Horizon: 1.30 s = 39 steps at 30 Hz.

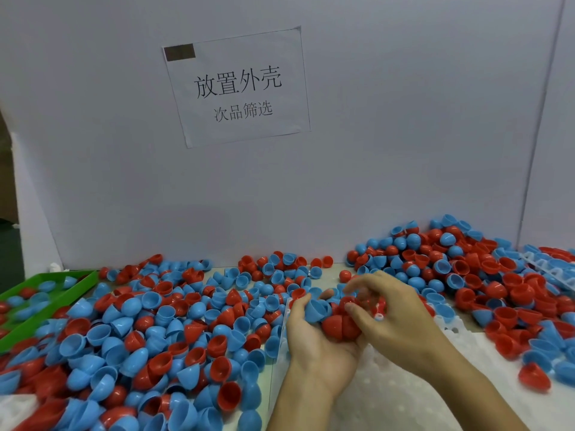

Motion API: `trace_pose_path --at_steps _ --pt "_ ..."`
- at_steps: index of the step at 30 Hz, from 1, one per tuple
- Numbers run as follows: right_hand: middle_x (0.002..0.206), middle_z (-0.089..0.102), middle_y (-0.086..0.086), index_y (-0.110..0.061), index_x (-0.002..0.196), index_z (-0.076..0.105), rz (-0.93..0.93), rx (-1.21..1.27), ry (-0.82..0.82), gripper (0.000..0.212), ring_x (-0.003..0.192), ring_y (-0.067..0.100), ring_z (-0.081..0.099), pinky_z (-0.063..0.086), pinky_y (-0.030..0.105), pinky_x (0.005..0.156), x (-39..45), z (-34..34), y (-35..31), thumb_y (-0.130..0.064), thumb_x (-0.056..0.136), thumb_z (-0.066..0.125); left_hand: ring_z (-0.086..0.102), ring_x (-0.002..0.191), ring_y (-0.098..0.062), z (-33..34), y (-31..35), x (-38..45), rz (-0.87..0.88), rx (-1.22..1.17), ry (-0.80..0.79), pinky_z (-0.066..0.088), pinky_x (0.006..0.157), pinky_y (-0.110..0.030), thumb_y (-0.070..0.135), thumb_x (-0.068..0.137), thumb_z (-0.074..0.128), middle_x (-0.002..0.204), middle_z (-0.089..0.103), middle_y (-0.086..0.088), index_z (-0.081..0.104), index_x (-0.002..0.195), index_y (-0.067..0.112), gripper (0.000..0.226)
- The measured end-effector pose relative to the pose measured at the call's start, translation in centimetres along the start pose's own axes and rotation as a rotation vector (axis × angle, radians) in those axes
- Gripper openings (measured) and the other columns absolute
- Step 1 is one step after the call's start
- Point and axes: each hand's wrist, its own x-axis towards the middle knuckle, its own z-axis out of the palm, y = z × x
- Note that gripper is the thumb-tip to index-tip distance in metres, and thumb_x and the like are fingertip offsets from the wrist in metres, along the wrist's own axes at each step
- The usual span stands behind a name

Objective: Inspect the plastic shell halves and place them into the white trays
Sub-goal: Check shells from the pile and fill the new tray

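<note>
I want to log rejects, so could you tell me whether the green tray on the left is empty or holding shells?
Holding shells: several blue and red halves lie loose inside the green tray.

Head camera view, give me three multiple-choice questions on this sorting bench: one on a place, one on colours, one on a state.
1. Where is the green tray?
A. far left
B. far right
C. under the hands

2. What colours are the loose shell halves?
A. green and yellow
B. red and blue
C. all white

3. What is the left hand doing?
A. resting flat on the wall sign
B. hanging idle
C. cupping shell halves

Answers: 1 A, it sits at the bench's left edge. 2 B, only red and blue show. 3 C, red shells lie in its palm while the right hand picks at them.
</note>
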Motion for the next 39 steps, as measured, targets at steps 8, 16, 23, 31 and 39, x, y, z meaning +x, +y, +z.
trace_pose_path --at_steps 8,16,23,31,39 --pt "0.081 0.061 -0.015 -0.037 0.08 0.059 0.213 -0.15 -0.05 0.016 0.075 0.002 0.054 0.035 0.013 0.057 0.2 -0.3 0.0 -0.046 0.083 0.071 0.068 0.084 -0.039 0.0 0.0 -0.1 0.072 0.03 -0.06 0.058 0.076 -0.053 0.03 0.072 0.058 0.102 0.067 -0.027 0.065 0.109 0.01 0.042" --pt "0.101 0.07 -0.012 -0.029 0.102 0.076 0.338 0.178 -0.045 0.015 0.088 0.005 0.065 0.052 0.013 0.066 0.5 0.5 0.4 -0.03 0.087 0.074 0.073 0.09 -0.038 -0.2 -0.2 -0.2 -0.027 0.138 -0.147 0.059 0.076 -0.046 0.027 0.078 0.059 0.111 0.072 -0.026 0.065 0.107 0.011 0.033" --pt "0.088 0.073 -0.011 -0.026 0.095 0.074 0.339 0.471 0.18 0.007 0.077 0.001 0.069 0.049 0.007 0.056 0.7 0.5 0.5 -0.024 0.091 0.069 0.066 0.091 -0.036 -0.1 0.1 -0.3 -0.085 0.023 -0.116 0.055 0.075 -0.042 0.038 0.079 0.06 0.113 0.067 -0.025 0.063 0.122 0.005 0.054" --pt "0.091 0.07 0.003 -0.021 0.098 0.068 0.363 0.569 0.314 0.011 0.068 0.008 0.072 0.053 0.015 0.052 0.9 -0.5 1.2 -0.016 0.088 0.072 0.06 0.061 -0.027 -0.2 0.2 -0.1 -0.055 -0.002 0.011 0.045 0.043 -0.024 0.02 0.076 0.063 0.084 0.063 -0.018 0.063 0.094 0.009 0.021" --pt "0.093 0.073 -0.014 -0.029 0.096 0.075 0.277 0.399 0.156 0.015 0.076 0.0 0.07 0.051 0.009 0.059 0.6 -0.3 0.9 -0.017 0.087 0.074 0.057 0.05 -0.016 -0.1 -0.3 0.8 0.046 0.583 0.109 0.041 0.041 -0.021 0.024 0.091 0.063 0.072 0.065 -0.011 0.067 0.098 0.011 0.015"
